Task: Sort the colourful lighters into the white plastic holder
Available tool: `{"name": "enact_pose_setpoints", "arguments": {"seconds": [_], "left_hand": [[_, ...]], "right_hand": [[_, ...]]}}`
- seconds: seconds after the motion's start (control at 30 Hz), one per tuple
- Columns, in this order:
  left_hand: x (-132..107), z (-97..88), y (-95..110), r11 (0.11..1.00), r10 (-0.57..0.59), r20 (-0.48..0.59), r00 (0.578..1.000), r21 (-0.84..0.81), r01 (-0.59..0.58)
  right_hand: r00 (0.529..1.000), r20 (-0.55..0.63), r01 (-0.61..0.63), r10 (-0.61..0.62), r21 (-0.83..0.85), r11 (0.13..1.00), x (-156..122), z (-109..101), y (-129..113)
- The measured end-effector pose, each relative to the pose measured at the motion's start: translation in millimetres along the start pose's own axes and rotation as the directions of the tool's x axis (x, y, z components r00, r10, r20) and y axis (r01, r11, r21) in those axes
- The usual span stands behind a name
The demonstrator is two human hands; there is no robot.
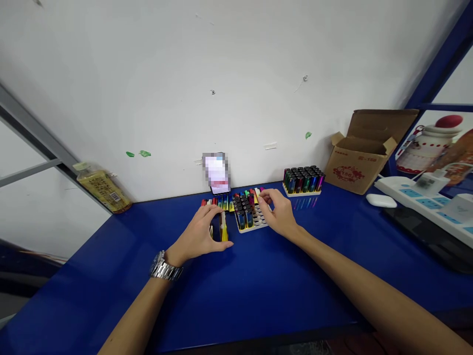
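My left hand (203, 230), a metal watch on its wrist, curves around a yellow lighter (223, 229). The lighter's two ends meet the fingertips and the thumb. Part of another lighter (211, 230) shows inside the same hand. My right hand (278, 211) is closed in a pinch over the right side of a white tray with holes (254, 227); what the fingertips hold, if anything, is hidden. Several dark-topped lighters (241, 218) stand upright in the tray's left part, and holes show on its right. Behind it, colourful lighters (224, 202) lie in a row.
A second tray full of upright lighters (304, 180) stands at the back right, beside an open cardboard box (351, 165). A phone (217, 173) leans on the wall. A yellow bottle (101, 188) leans at left. A power strip (424, 197), white case (381, 200) and black device (424, 236) lie at right.
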State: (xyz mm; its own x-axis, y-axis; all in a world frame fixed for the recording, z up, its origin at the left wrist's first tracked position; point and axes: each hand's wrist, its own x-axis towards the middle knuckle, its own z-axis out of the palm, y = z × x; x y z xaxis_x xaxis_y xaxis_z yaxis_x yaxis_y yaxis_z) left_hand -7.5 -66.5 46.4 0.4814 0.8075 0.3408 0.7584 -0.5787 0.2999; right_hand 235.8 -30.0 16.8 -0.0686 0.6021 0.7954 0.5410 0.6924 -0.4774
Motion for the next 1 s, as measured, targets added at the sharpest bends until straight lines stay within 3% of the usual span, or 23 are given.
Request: {"name": "enact_pose_setpoints", "arguments": {"seconds": [0.1,0.2,0.3,0.37,0.43,0.5,0.57,0.67,0.77,0.87,1.0], "left_hand": [[-1,1.5,13,0.991,0.132,-0.214,0.968,-0.004,-0.135],[-1,3.7,30,0.964,0.249,-0.312,0.917,-0.01,-0.265],[-1,8.7,43,0.931,0.327,-0.36,0.873,-0.035,-0.363],[-1,12.5,45,0.919,0.35,-0.379,0.857,-0.036,-0.392],[-2,15.5,43,0.918,0.36,-0.379,0.853,-0.022,-0.397],[-2,16.8,36,0.924,0.355,-0.355,0.865,-0.009,-0.383],[-3,16.5,27,0.938,0.323,-0.328,0.888,-0.017,-0.347],[-5,14.4,13,0.968,0.22,-0.329,0.918,-0.042,-0.247],[-3,13.5,2,0.993,0.106,-0.315,0.943,-0.018,-0.118],[0,15.7,-4,1.0,-0.003,-0.225,0.974,0.007,0.004],[3,22.5,-7,0.995,-0.088,-0.097,0.991,0.045,0.093]], "right_hand": [[0.998,0.046,0.028,-0.033,0.115,0.993,-1,-10,-21],[0.963,0.268,-0.053,-0.017,0.252,0.966,-4,-16,-40],[0.849,0.527,-0.291,0.038,0.408,0.865,-7,-16,-53],[0.758,0.65,-0.474,0.049,0.497,0.727,-7,-15,-58],[0.702,0.712,-0.598,0.031,0.564,0.57,-8,-12,-60],[0.701,0.712,-0.647,0.034,0.616,0.449,-7,-9,-60],[0.745,0.663,-0.634,0.073,0.669,0.388,-6,-6,-57],[0.825,0.532,-0.561,0.194,0.723,0.404,-3,-6,-48],[0.864,0.384,-0.499,0.325,0.737,0.456,1,-7,-34],[0.846,0.338,-0.507,0.411,0.748,0.428,3,-8,-24],[0.773,0.427,-0.603,0.47,0.725,0.333,2,-7,-16]]}}
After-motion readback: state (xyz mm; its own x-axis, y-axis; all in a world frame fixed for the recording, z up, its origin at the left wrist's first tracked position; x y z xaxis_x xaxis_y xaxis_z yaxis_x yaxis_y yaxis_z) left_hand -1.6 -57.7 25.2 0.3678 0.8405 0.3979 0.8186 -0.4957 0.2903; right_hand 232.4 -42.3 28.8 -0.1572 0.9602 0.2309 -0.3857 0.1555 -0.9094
